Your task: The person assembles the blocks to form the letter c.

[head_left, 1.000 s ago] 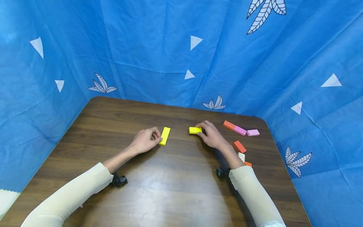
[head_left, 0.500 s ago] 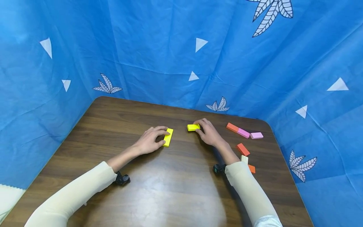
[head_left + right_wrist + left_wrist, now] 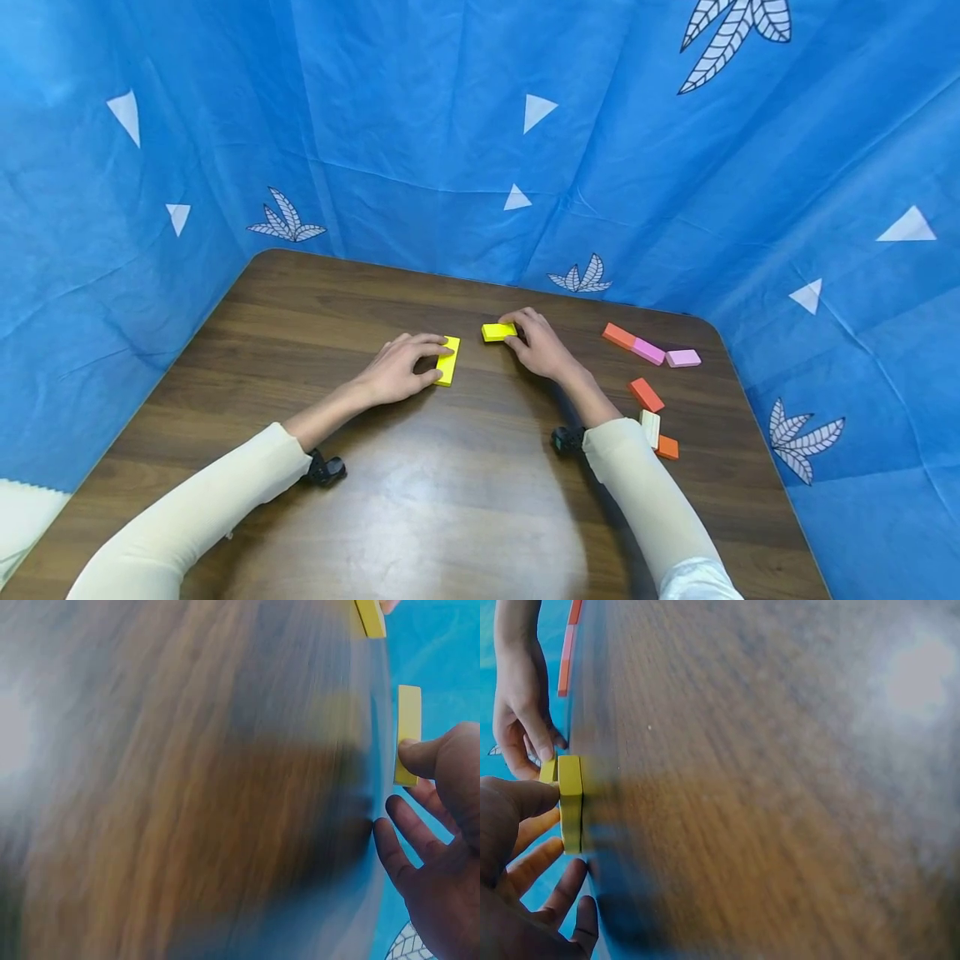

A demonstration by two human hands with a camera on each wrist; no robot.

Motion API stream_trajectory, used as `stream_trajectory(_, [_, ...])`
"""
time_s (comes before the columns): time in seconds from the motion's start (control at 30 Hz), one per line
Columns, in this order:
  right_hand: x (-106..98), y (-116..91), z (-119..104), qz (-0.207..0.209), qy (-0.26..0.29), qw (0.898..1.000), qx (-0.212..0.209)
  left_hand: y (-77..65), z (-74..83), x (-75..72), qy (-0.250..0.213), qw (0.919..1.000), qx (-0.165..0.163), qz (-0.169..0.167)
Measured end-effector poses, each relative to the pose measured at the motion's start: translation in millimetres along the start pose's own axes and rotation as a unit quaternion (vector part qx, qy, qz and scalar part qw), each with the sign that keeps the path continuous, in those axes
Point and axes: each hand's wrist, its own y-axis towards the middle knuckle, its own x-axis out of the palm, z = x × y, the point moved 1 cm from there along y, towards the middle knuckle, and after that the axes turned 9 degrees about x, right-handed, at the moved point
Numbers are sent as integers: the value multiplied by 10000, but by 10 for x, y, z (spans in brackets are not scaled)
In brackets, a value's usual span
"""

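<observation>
Two yellow blocks lie in my hands' reach. My left hand (image 3: 397, 371) holds one flat yellow block (image 3: 449, 362), thumb at its near end and fingertips on its far part, the block set lengthwise away from me. In the left wrist view its thumb and fingers meet the block (image 3: 571, 802) along one side. My right hand (image 3: 542, 343) pinches the second yellow block (image 3: 497, 333) by its right end between thumb and fingers. That block points leftward, farther back than the first. The right wrist view shows the thumb pressed on this block (image 3: 408, 735), a gap separating it from the other one.
To the right on the wooden table (image 3: 360, 292) lie an orange block (image 3: 618, 336), a pink block (image 3: 648, 351) touching it, and a pale pink block (image 3: 683, 358). Nearer are a red-orange block (image 3: 646, 395), a cream block (image 3: 650, 427) and another orange block (image 3: 667, 447). Blue curtains (image 3: 420, 125) surround the table.
My left fingers, earlier curled beside the first yellow block, have stretched out over it and taken hold. The right hand has carried its yellow block a little leftward and back.
</observation>
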Motion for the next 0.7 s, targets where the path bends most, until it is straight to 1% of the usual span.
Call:
stream_trajectory(0.33, [109, 155, -133, -2, -133, 9999, -8, 11, 14, -9, 13, 10000, 7, 6])
stream_trajectory(0.5, [167, 200, -173, 16, -212, 9997, -111, 24, 11, 16, 6, 10000, 15, -4])
stream_trajectory(0.7, [209, 257, -244, -40, -258, 9993, -277, 25, 22, -2, 8, 10000, -7, 0])
